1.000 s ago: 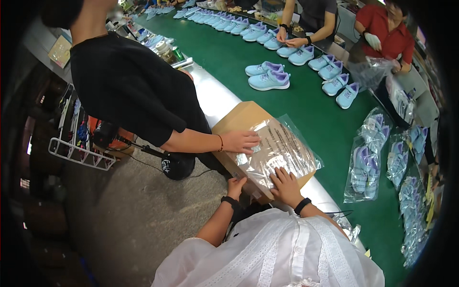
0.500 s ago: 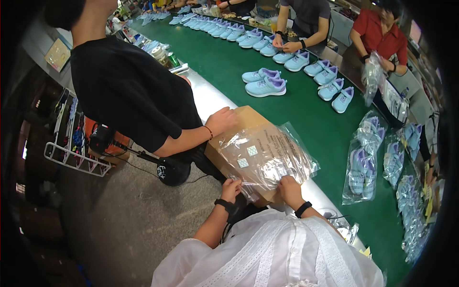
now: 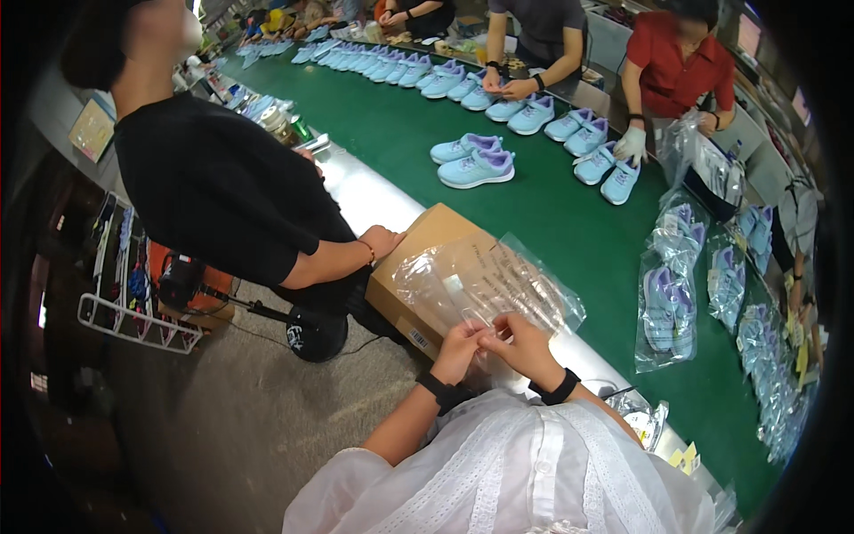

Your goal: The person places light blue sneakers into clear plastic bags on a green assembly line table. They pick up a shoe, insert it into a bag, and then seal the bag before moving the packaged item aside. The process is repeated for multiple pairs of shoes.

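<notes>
Both my hands meet at the near edge of a clear plastic bag [image 3: 525, 289] with printing on it. My left hand [image 3: 458, 351] pinches the bag's edge, and my right hand [image 3: 523, 345] grips it right beside, fingertips close together. The bag stretches away from me, lying partly over a brown cardboard box [image 3: 425, 298] and partly over the bench's pale metal edge. To the left, a co-worker in black rests a hand [image 3: 382, 241] on the box. Beyond the box a pair of light blue sneakers [image 3: 476, 167] stands on the green belt.
Along the far side of the green belt [image 3: 569, 231] runs a row of blue sneakers [image 3: 382, 67]. Bagged sneakers [image 3: 669, 307] lie at the right. Across the belt, a person in red [image 3: 680, 67] reaches toward the shoes. A fan [image 3: 182, 280] and white rack [image 3: 133, 325] stand left.
My hands have come together at the bag's edge, and the bag has shifted, baring more of the box. The co-worker's hand has moved down the box. The person in red now reaches to a sneaker.
</notes>
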A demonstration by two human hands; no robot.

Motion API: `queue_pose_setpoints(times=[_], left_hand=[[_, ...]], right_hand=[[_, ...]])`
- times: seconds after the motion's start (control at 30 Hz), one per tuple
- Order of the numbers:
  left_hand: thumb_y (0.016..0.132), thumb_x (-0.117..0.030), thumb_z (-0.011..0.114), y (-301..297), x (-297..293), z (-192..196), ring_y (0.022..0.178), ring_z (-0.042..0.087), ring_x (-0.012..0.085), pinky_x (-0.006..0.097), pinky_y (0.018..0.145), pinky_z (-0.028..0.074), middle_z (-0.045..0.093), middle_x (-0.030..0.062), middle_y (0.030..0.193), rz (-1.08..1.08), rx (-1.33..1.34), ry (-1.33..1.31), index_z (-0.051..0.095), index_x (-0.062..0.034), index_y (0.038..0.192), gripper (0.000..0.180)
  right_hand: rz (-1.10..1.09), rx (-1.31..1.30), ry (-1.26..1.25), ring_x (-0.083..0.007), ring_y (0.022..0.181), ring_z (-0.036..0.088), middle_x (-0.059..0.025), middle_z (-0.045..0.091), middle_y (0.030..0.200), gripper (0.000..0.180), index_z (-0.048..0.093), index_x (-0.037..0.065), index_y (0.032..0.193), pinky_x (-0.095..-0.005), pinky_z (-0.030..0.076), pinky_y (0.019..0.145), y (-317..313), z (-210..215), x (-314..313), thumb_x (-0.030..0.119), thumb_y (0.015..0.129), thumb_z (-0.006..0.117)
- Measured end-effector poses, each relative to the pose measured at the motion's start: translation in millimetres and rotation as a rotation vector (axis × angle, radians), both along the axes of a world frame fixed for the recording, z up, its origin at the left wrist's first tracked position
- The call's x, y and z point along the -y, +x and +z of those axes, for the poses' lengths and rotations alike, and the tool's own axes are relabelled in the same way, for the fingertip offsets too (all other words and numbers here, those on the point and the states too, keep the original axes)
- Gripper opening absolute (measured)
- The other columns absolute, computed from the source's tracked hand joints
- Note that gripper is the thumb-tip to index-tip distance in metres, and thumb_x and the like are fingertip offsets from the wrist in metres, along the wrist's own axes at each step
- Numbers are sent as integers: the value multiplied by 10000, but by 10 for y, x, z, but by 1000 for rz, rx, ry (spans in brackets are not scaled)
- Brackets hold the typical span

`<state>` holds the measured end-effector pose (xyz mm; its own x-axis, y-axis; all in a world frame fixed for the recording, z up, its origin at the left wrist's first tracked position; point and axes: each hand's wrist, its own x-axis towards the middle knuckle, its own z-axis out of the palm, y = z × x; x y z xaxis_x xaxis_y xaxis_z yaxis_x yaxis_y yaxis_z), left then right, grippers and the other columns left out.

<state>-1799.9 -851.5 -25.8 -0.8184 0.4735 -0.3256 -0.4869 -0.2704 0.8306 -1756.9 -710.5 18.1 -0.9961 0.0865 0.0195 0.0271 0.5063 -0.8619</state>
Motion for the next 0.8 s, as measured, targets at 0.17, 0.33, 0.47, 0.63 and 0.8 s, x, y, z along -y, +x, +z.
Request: queue_pose_setpoints(times=[0.17, 0.33, 0.47, 0.63, 0.8], left_hand=[[945, -295, 431, -47, -213, 124, 588, 469, 51, 183, 526, 384, 533, -6, 706, -40, 87, 128, 560, -43, 819, 310], [951, -287, 425, -17, -389, 224, 684, 464, 42, 205, 617, 399, 527, -21, 767, -39, -231, -74, 590, -29, 914, 308], [950, -259, 420, -8, -479, 329, 617, 442, 41, 205, 564, 388, 505, -20, 731, -100, -222, -101, 588, -20, 946, 292], [944, -150, 394, -134, -520, 305, 629, 528, 81, 219, 546, 455, 578, 61, 829, -50, -188, 73, 359, -14, 1277, 360], [907, -52, 442, -115, -656, 781, 915, 579, 192, 307, 780, 488, 520, 176, 1098, -284, -168, 270, -75, -89, 1392, 711]], right_hand=[[-3, 142, -523, -37, 603, 395, 44, 487, 642, 170, 532, 44, 724, -197, 346, 524, -10, -114, -235, 123, 808, 656], [-81, 146, -694, -35, 578, 396, 45, 487, 639, 167, 518, 58, 726, -200, 326, 506, 106, 21, -403, 123, 844, 618], [-221, 12, -559, -85, 563, 419, 6, 494, 619, 187, 511, 33, 724, -232, 345, 509, 193, 23, -474, 132, 816, 641], [-209, -371, 241, -287, 785, 544, -123, 562, 911, 327, 528, 22, 959, -347, 453, 684, 291, 517, -411, 167, 721, 699], [-119, -390, 461, -316, 986, 532, -144, 508, 1174, 523, 496, 43, 1128, -373, 457, 799, 277, 665, -412, 137, 662, 715]])
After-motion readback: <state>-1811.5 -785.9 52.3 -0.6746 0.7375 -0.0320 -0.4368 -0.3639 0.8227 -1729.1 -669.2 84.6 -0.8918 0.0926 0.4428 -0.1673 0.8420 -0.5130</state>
